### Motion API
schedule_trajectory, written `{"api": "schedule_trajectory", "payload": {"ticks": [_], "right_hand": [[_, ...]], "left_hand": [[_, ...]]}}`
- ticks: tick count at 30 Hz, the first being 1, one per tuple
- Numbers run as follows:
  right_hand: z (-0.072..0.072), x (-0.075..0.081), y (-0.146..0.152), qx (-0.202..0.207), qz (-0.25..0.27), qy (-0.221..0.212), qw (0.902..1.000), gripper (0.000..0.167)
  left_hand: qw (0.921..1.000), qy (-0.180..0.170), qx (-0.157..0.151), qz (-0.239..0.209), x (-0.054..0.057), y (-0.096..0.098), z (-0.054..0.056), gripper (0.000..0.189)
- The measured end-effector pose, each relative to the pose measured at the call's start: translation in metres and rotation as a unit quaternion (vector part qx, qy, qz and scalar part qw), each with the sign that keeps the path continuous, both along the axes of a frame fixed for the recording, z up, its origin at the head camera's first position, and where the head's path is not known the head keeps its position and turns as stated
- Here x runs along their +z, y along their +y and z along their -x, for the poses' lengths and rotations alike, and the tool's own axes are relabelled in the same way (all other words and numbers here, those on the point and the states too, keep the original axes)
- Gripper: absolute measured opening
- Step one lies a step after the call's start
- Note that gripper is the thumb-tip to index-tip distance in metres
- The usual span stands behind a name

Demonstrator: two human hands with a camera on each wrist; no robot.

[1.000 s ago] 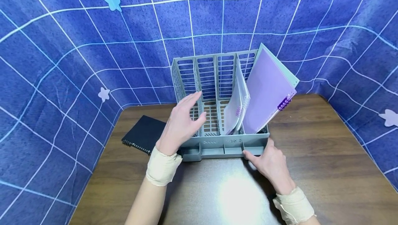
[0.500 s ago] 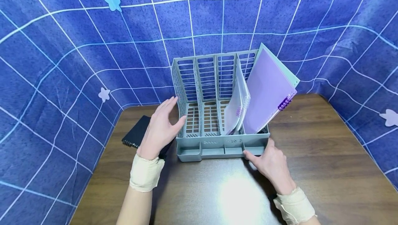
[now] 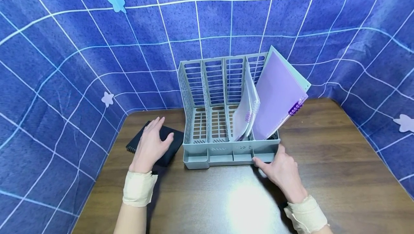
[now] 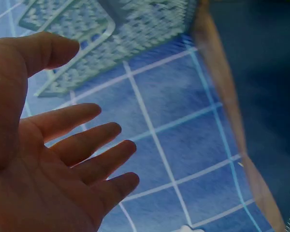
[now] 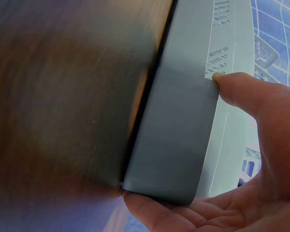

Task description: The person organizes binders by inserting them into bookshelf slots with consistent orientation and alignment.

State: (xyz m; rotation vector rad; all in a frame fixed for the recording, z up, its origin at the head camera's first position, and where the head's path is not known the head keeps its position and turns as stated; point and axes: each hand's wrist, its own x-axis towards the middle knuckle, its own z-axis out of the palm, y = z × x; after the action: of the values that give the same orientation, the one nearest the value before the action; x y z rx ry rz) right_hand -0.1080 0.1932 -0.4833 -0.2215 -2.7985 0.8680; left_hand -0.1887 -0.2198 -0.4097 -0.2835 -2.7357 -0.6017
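My left hand (image 3: pixel 149 148) is over a black spiral notebook (image 3: pixel 173 143) that lies flat on the table, left of a grey-green desk file rack (image 3: pixel 223 149). Its fingers are straight and hold nothing. In the left wrist view the notebook (image 4: pixel 266 92) is at the right edge, apart from the fingers. My right hand (image 3: pixel 285 171) grips the rack's front right corner, thumb on the front tray's edge and fingers at the side, as the right wrist view also shows. A purple notebook (image 3: pixel 278 92) and a pale green one (image 3: pixel 292 69) lean in the rack's rightmost slot.
Pale translucent notebooks (image 3: pixel 244 115) stand in the slot beside the purple one. The two left slots show bare slatted floors. Small tray compartments run along the rack's front. A blue gridded cloth (image 3: pixel 145 58) with stars surrounds the wooden table (image 3: pixel 207 198).
My left hand has moved left and down, from over the rack's left slots to over the black notebook. My right hand keeps its grip on the rack, which stays in place.
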Motion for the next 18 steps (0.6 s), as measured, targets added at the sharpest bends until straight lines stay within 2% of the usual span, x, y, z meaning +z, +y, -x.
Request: {"api": "schedule_trajectory", "payload": {"ticks": [4, 9, 13, 18], "right_hand": [[-0.001, 0.0, 0.0, -0.001, 0.003, -0.004, 1.0, 0.097], [-0.001, -0.002, -0.001, -0.001, 0.0, 0.0, 1.0, 0.097], [0.0, -0.003, -0.001, -0.001, -0.006, 0.004, 1.0, 0.098], [0.001, -0.002, -0.001, -0.003, -0.005, 0.001, 1.0, 0.099]], "left_hand": [[0.9982, -0.057, 0.008, 0.018, -0.014, -0.018, 0.001, 0.071], [0.991, -0.128, 0.023, 0.034, -0.031, -0.042, -0.002, 0.076], [0.986, -0.155, 0.021, 0.056, -0.043, -0.056, -0.007, 0.077], [0.9833, -0.169, -0.002, 0.068, -0.052, -0.064, -0.011, 0.085]]}}
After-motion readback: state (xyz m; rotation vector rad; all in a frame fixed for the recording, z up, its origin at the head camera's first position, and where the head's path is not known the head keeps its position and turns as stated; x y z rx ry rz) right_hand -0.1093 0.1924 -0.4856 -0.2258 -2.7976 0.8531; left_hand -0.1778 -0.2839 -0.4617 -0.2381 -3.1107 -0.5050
